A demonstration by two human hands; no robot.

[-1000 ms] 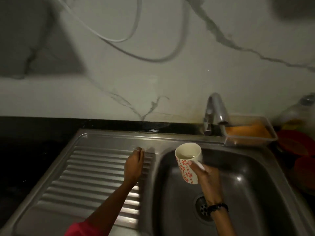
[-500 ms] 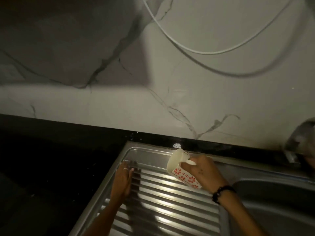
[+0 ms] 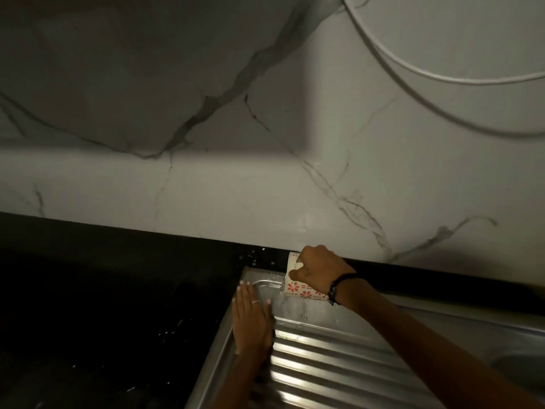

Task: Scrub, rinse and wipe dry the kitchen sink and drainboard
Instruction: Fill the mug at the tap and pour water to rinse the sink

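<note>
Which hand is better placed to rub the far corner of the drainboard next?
Left. The left hand lies flat and free on the drainboard by that corner, while the right hand grips the tipped floral mug.

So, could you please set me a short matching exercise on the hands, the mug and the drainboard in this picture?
Things:
1. left hand
2. right hand
3. mug
4. drainboard

Descriptions:
a. white with red flowers, tipped over at the far corner
b. ridged steel
c. flat, fingers straight, on the near-left edge
d. curled round the mug, a dark band at the wrist

Pairs: 1-c, 2-d, 3-a, 4-b
</note>
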